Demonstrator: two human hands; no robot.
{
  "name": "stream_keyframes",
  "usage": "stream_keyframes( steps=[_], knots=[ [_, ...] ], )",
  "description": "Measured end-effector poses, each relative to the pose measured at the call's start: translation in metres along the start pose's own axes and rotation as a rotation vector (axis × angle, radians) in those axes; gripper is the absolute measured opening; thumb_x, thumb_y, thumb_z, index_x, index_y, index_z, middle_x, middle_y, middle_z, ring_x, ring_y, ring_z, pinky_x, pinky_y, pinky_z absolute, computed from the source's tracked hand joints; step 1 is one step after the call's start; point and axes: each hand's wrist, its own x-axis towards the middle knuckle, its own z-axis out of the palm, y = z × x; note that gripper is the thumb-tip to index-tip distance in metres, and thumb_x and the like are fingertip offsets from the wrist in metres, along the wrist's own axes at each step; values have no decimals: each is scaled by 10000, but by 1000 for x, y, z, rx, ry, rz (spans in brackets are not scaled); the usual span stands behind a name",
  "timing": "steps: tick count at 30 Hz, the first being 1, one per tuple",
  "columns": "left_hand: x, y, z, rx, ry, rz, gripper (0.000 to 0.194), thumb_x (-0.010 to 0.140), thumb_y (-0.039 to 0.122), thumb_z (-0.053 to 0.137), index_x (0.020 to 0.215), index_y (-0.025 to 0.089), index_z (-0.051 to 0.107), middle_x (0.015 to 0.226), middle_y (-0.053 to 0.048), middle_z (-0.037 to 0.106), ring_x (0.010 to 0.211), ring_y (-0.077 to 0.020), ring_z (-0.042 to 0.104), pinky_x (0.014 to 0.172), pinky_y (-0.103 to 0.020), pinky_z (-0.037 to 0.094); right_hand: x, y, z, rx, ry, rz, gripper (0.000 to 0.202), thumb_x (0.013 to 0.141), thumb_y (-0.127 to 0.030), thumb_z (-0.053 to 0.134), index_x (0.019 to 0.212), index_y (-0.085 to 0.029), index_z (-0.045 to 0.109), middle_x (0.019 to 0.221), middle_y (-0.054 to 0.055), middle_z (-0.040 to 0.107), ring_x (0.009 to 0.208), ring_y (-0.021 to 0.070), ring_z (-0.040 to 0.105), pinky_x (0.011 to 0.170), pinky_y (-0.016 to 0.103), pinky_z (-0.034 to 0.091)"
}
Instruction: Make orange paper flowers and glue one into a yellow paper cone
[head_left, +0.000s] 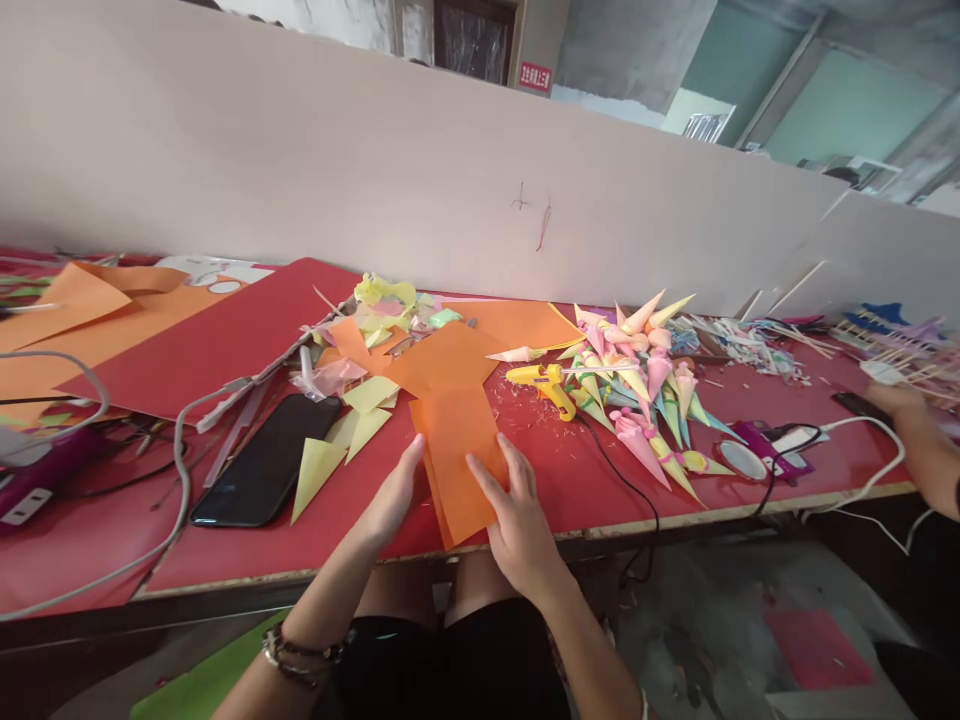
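Note:
A small stack of orange paper [457, 465] lies in front of me near the table's front edge, its sheets slightly out of line. My right hand [521, 515] grips its right side, with one digit laid over the top sheet. Along the left edge, my left hand [394, 490] is held with its thumb stretched out; its other fingers are mostly hidden. Just behind the stack are more orange sheets [450, 350]. Pale yellow paper triangles [319, 470] lie left of my hands. On the right is a yellow glue gun [544, 385].
A black phone [266, 460] and a red board [217, 335] lie left. Rolled paper cones [637, 380] are heaped right, near a round lid [742, 460] and a purple power strip [776, 450]. Cables cross the table's front edge. Another person's hand [896, 395] is at far right.

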Motion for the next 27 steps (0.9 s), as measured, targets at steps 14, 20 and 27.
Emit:
stream_keyframes(
  steps=[14,20,27],
  knots=[
    [-5,23,19,438,-41,130,466,633,551,598,789,112,623,780,-74,693,676,-223,637,533,-246,488,33,4,-24,1083,146,368,576,682,-469,617,1182,-224,468,1168,74,542,1076,208,517,899,328,425],
    [-7,22,23,392,-112,138,410,661,495,604,817,117,640,828,-68,699,712,-217,644,560,-236,495,48,3,-16,1137,167,544,337,691,-438,615,888,-165,593,790,34,642,697,167,598,628,261,469],
    [-10,23,25,338,-127,92,406,666,488,608,813,111,626,797,-76,699,685,-211,644,544,-243,497,47,2,-12,1075,225,595,392,668,-478,610,887,-154,595,720,28,631,631,158,577,554,241,442]
  ],
)
